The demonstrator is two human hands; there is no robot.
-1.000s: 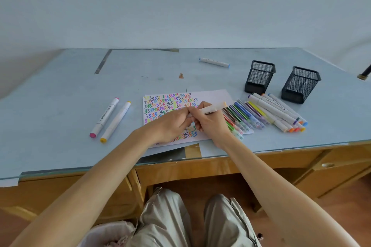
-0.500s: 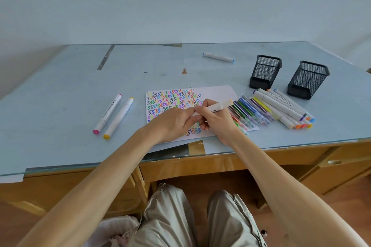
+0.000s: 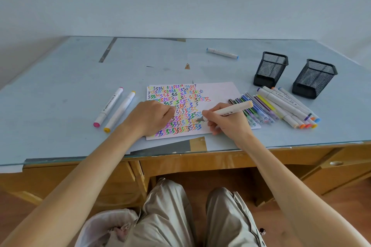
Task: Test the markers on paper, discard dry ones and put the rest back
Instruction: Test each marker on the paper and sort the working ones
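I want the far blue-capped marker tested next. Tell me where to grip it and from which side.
Grip the blue-capped marker at mid-barrel, coming straight down from above. It lies flat and alone on the desk, running left to right, so finger and thumb can close across its narrow width from the near and far sides, with nothing crowding it.

The right hand [image 3: 228,124] grips a white marker [image 3: 230,110] with a peach end, its dark tip touching the paper [image 3: 218,92] among rows of coloured zigzags. The left hand [image 3: 150,118] rests curled on the sheet — probably round a cap, though that is hidden. Left of the paper lie two markers [image 3: 114,108], pink-ended and yellow-ended. To the right lies a row of thin pens [image 3: 255,110] and thicker markers [image 3: 289,106], beside two black mesh holders [image 3: 291,74]. One blue-capped marker [image 3: 222,53] lies apart, farther back on the desk [image 3: 60,86].
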